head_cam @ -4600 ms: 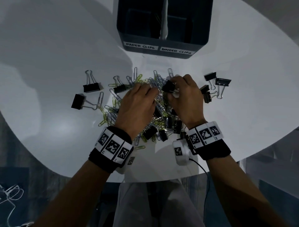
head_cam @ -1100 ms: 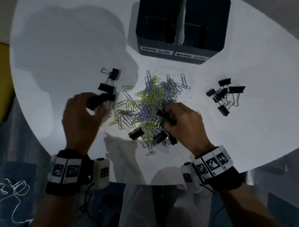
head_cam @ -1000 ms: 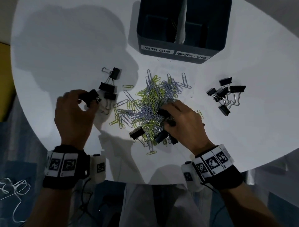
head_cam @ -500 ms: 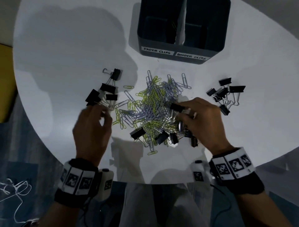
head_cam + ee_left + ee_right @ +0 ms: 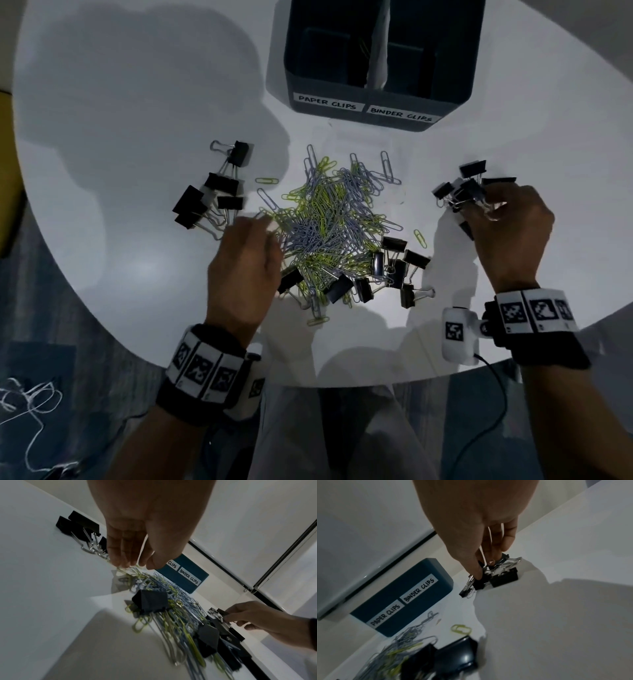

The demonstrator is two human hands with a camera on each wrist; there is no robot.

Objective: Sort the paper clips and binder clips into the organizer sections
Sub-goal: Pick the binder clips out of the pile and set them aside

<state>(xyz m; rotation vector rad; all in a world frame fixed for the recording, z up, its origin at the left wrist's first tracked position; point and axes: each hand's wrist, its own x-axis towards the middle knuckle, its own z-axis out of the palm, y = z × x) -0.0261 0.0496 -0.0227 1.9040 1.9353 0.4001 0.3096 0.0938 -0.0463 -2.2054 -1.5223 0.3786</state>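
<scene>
1. A white round counter (image 5: 120, 171) carries a dark blue organizer (image 5: 376, 113) at its far edge, with 2 sections labelled "PAPER CLIPS" on the left and "BINDER CLIPS" on the right.
2. A heap of paper clips (image 5: 329, 226), green and pale blue, lies in the middle of the counter, in front of the organizer.
3. A left group of binder clips (image 5: 212, 195), all black with silver handles, lies on the counter well left of the heap.
4. A right group of binder clips (image 5: 462, 192) lies on the counter to the right of the heap.
5. More black binder clips (image 5: 394, 267) are mixed into the near edge of the heap, some half buried in paper clips.
6. The left hand (image 5: 243, 270) hangs over the left edge of the heap; its fingers (image 5: 123, 550) point down, loosely curled, with the tips touching paper clips. The left wrist view does not show clearly whether they grip any, so I cannot tell.
7. The right hand (image 5: 510, 233) is at the right group; its fingers (image 5: 474, 566) pinch a black binder clip (image 5: 479, 582) there, low over the counter among the others.
8. Both wrists wear black bands with square printed markers.
9. A loose green paper clip (image 5: 420, 238) lies apart, between the heap and the right hand.
</scene>
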